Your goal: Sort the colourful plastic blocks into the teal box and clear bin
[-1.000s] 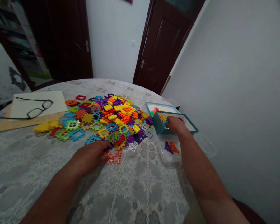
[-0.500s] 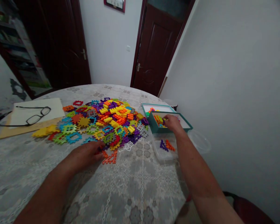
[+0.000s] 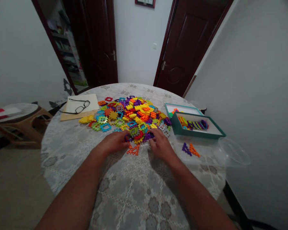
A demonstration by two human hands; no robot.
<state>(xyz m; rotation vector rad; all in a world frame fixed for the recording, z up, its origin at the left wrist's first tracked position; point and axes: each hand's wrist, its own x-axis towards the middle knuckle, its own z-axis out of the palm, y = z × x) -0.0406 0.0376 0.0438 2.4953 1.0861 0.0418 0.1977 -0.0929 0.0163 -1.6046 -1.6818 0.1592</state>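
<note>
A pile of colourful plastic building pieces (image 3: 134, 113) lies on the table. At its front edge rests my left hand (image 3: 116, 140), fingers curled inward; purple shows by the fingertips, but what they hold is hidden. My right hand (image 3: 160, 143) reaches the front right of the pile. Its thumb and fingers are apart around some purple pieces (image 3: 147, 136), with no hold visible. Between the hands lies a flat orange lattice piece (image 3: 133, 149). White lattice pieces (image 3: 145, 143) are partly covered by my right hand.
A green-edged box (image 3: 194, 133) holds a row of joined pieces (image 3: 194, 124). In front, a purple piece (image 3: 186, 149) and an orange piece (image 3: 194, 150) lie on clear plastic. Glasses (image 3: 79, 109) rest on papers (image 3: 93, 102) at the left. A clear lid (image 3: 234, 151) overhangs the right edge.
My right hand has left the green box and come to the pile's front, leaving the joined pieces in the box. My left hand stays by the pile. The view has turned left.
</note>
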